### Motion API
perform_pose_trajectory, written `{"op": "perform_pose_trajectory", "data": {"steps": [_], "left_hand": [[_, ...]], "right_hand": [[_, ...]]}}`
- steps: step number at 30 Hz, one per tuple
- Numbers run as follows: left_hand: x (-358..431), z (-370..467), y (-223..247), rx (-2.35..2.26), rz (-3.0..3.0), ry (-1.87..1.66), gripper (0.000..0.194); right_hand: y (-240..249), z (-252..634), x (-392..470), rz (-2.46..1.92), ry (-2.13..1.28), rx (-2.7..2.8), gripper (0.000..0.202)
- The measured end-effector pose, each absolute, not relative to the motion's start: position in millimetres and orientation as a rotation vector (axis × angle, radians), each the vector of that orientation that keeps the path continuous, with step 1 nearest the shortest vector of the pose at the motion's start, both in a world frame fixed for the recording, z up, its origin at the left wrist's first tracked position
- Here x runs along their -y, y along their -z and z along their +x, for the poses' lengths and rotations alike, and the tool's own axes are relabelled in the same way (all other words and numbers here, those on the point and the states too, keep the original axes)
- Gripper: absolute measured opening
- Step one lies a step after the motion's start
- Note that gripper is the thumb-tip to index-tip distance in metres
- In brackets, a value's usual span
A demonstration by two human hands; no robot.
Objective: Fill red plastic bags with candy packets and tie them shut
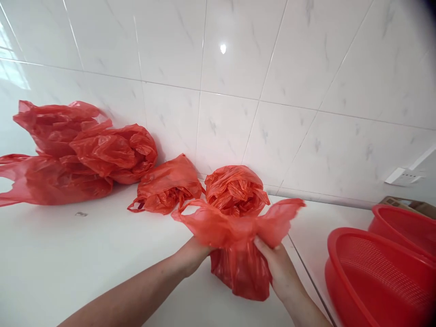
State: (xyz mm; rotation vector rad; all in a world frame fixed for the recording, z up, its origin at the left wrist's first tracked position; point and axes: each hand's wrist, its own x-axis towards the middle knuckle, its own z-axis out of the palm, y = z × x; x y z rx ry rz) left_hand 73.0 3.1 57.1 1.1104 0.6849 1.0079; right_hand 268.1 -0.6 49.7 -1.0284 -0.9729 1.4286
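Note:
A red plastic bag (240,268) hangs between my two hands above the white table, its handles flaring out at the top. My left hand (195,256) grips its left side, the fingers partly hidden behind the film. On the other side my right hand (274,261) is closed on the bag, with the thumb lying over its front. Whatever the bag contains cannot be made out. Just behind it, a bunched red plastic bag (235,186) rests against the wall. Another crumpled red bag (168,184) sits to its left.
Several more stuffed red bags (68,177) are heaped at the left by the tiled wall (231,127). Two red plastic baskets (347,272) stand at the right, near a cardboard box (408,205). A small clear scrap (81,214) lies on the white table (68,259).

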Motion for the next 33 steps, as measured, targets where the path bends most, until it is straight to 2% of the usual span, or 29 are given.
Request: {"op": "perform_pose_trajectory", "data": {"steps": [3,9,15,23,27,29,33], "left_hand": [[-5.4,74.6,-49.8,-0.700,0.895,-1.044,0.030],[-4.7,73.7,-23.6,-0.705,0.628,-1.050,0.033],[-3.4,71.5,-22.5,-0.619,0.657,-1.025,0.028],[-3.3,71.5,-14.8,-0.772,0.503,-1.009,0.028],[-3.6,69.3,-20.2,-0.676,0.604,-0.981,0.033],[-2.2,64.8,-25.5,-0.570,0.743,-0.924,0.040],[2.8,56.6,-37.7,-0.447,0.954,-0.799,0.062]], "right_hand": [[-47.6,276.7,-7.6,-0.896,-1.592,0.724,0.039],[-20.3,289.0,-18.5,-0.761,-1.784,0.584,0.029],[-10.6,290.0,-8.9,-0.664,-1.858,0.697,0.044],[-12.3,290.3,-8.9,-0.666,-1.881,0.592,0.026],[-13.8,289.1,-12.6,-0.660,-1.848,0.428,0.012],[-15.3,284.6,-12.2,-0.617,-1.861,0.440,0.017],[-13.9,271.5,-6.6,-0.629,-1.957,0.540,0.039]]}}
